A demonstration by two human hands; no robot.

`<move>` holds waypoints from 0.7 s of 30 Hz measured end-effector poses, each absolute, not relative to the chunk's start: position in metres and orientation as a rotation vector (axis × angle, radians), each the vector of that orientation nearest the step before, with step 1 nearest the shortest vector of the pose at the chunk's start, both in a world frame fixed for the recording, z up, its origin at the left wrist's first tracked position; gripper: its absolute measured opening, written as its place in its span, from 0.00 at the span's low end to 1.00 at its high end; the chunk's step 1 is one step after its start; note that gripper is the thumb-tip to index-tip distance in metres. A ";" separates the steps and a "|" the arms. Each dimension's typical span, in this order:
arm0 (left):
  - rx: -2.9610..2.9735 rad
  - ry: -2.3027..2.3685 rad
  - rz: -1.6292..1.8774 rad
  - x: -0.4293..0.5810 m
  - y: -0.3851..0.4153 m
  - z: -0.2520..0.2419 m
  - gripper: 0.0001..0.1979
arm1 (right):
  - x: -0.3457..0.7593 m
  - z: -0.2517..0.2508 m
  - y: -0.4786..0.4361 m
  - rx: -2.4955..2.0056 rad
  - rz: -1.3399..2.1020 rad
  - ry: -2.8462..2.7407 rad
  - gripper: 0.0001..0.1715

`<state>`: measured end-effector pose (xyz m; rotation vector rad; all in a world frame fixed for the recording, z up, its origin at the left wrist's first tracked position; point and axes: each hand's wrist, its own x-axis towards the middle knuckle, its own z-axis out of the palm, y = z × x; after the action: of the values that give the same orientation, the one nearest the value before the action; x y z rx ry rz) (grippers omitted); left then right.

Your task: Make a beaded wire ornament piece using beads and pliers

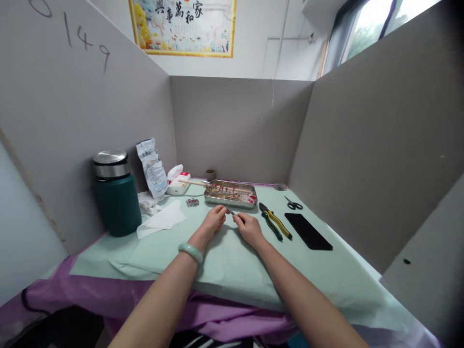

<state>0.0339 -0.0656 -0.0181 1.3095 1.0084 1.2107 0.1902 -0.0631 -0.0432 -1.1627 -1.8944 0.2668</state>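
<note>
My left hand (215, 218), with a pale green bangle (191, 252) at the wrist, is closed in a pinch over the table. What lies between its fingertips is too small to make out. Close beside it, my right hand (249, 227) is wrapped round small slim-nosed pliers (232, 212); their metal tip points at the left fingertips, and the handles are mostly hidden in the palm. Just beyond both hands stands a metal tray (232, 203) holding red and gold beads and a wooden stick. A small cluster of red and silver beads (192, 202) lies left of the tray.
Right of my hands lie green-and-yellow pliers (275, 221), black scissors (294, 205) and a black phone (308, 231). On the left are a green flask (118, 198), a foil pouch (152, 166), white paper (163, 220) and a tissue pack (178, 183). Grey partitions (239, 130) enclose the table.
</note>
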 end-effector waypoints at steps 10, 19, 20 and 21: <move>1.267 0.934 1.206 0.034 -0.062 -0.022 0.10 | 0.188 -0.045 -0.063 -1.163 0.171 -1.892 0.19; 1.020 0.579 0.948 0.017 -0.063 -0.018 0.10 | 0.194 -0.040 -0.063 -0.951 0.284 -1.925 0.18; 1.003 0.578 0.932 0.017 -0.063 -0.018 0.10 | 0.194 -0.040 -0.064 -0.951 0.310 -1.929 0.18; 0.987 0.592 0.932 0.017 -0.062 -0.018 0.10 | 0.193 -0.040 -0.064 -0.962 0.330 -1.940 0.18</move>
<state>0.0167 -0.0624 -0.0176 0.9867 0.5921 0.9321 0.1932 -0.0642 -0.0400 -0.9619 -1.9402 0.3301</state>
